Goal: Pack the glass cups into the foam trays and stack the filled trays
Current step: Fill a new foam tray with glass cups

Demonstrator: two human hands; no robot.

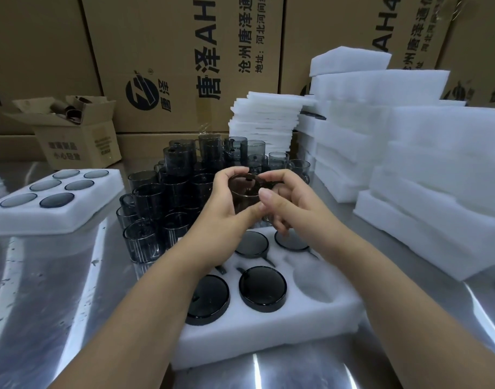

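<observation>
Held cup: a dark glass cup (244,192) is up in the air, just over the far edge of the near tray.
Left hand: the left hand (226,203) is curled round the left side of the held cup and grips it.
Right hand: the right hand (285,200) holds the same cup from the right. Its thumb is on the side of the cup and its fingers are at the rim by the handle.
Near tray: a white foam tray (268,332) lies on the table, close to the person.
In the near tray: four cups (262,289) sit in holes with their flat round sides up. Little handles stick out beside them.
Empty hole: one hole (313,282) at the near right has nothing in it. The left arm hides the far left part of this tray.
Full tray: another foam tray (72,214) lies at the far left. Six cups (56,200) fill its six holes.
Loose cups: many dark cups (167,192) stand piled together on the table, between the two trays and a bit farther back.
Foam sheets: a tall pile of thin white sheets (266,119) stands behind the loose cups.
Foam pile: thick white foam pieces (437,164) are piled up on the right.
Small box: an open cardboard box (77,141) at the far left holds brown things. I cannot tell what they are.
Big boxes: large cardboard boxes (184,51) make a wall at the back.
Table: the table (58,290) is shiny metal.
</observation>
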